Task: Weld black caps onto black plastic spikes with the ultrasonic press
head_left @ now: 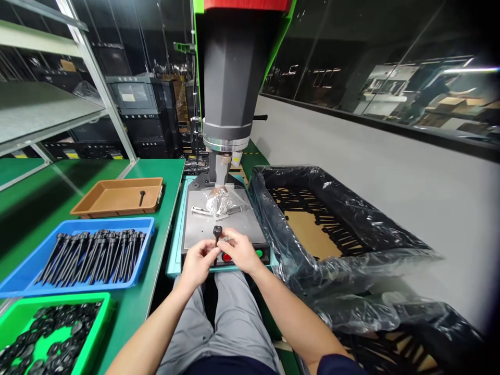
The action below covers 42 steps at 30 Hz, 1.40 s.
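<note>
Both my hands meet over the front edge of the press's grey metal plate (203,229). My left hand (198,261) pinches the lower end of a thin black plastic rod (217,233), which stands upright with its round head on top. My right hand (239,251) is curled next to the rod, fingertips closed on a small part I cannot make out. Above the plate hangs the dark cylindrical press head (227,78) with its metal horn (221,167). Crumpled clear wrap (219,200) lies at the plate's back.
On the green bench to the left: a blue tray (23,278) of black rods, a green bin (99,323) of small black rings, a brown tray (117,200) with one black pin. Right stands a crate lined with a black bag (351,229) holding black parts. Red and green buttons are under my hands.
</note>
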{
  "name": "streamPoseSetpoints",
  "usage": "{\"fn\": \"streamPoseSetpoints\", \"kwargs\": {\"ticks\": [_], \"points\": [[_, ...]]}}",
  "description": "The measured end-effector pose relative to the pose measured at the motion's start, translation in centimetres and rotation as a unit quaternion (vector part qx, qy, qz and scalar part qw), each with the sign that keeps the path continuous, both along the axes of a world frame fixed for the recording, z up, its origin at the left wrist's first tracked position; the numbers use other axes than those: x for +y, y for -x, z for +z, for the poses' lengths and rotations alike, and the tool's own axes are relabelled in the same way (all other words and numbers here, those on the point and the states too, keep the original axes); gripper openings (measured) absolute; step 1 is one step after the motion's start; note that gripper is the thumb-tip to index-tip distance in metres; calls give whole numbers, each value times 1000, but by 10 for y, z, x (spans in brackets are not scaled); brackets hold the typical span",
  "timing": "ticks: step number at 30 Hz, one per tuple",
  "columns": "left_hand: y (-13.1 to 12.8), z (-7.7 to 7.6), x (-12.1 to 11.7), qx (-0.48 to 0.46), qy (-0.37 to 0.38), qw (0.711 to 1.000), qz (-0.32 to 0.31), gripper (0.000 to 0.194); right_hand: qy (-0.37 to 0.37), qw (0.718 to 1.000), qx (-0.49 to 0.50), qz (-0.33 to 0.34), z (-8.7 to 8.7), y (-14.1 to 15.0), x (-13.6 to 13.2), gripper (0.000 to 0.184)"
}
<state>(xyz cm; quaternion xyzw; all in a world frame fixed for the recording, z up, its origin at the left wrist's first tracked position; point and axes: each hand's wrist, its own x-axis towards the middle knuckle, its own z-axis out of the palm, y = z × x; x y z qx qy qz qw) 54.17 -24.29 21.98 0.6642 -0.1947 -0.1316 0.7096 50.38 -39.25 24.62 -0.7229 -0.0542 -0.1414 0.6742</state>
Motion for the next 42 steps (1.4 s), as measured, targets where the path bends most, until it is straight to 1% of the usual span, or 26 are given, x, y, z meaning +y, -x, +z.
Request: {"fn": "streamPoseSetpoints", "kwargs": {"ticks": [2,3,5,9,11,14,19,21,23,25,26,28,30,31,33,35,36,38,40,42], "points": [[4,4,2,18,11,1000,-7,28,42,999,-14,10,0,4,1,23],[6,7,3,26,13,1000,-9,29,44,999,-16,14,0,6,3,23],[11,10,5,41,11,999,-8,32,12,1000,2,21,-1,8,7,25],[17,13,9,52,10,998,-13,35,-84,994,55,34,-3,11,16,28],[18,13,11,50,13,998,-19,35,-108,991,63,38,-5,10,19,28],[17,12,15,37,10,999,-19,33,-124,990,65,37,-7,7,23,29],[17,8,23,14,-2,1000,-7,23,-131,989,69,29,-10,0,35,33],[20,10,28,21,4,1000,-15,21,-130,988,79,34,-12,-3,41,34],[23,14,37,33,-2,999,-25,21,-123,986,96,55,-15,-5,46,36],[21,19,52,39,-26,999,-18,21,-115,986,98,72,-18,-6,48,39],[18,21,62,39,-44,998,-2,21,-113,986,97,74,-20,-7,47,41],[8,26,90,20,-92,994,53,21,-113,986,98,69,-24,-7,43,43],[-8,31,126,-28,-159,978,134,20,-114,984,119,65,-29,-5,35,44],[-17,33,146,-59,-201,960,187,19,-115,983,132,63,-31,-3,31,44],[-38,35,185,-89,-297,910,274,20,-112,981,151,56,-35,2,23,45],[-57,34,217,-80,-398,854,324,19,-105,981,158,43,-38,8,15,44],[-66,33,229,-66,-439,830,338,17,-101,981,159,37,-39,10,12,44],[-80,26,244,-46,-475,812,336,13,-90,983,159,24,-41,16,5,45],[-88,18,248,-33,-482,815,319,13,-74,984,164,8,-43,21,-3,46],[-92,11,247,-25,-483,820,306,18,-58,983,171,-11,-45,29,-14,47]]}}
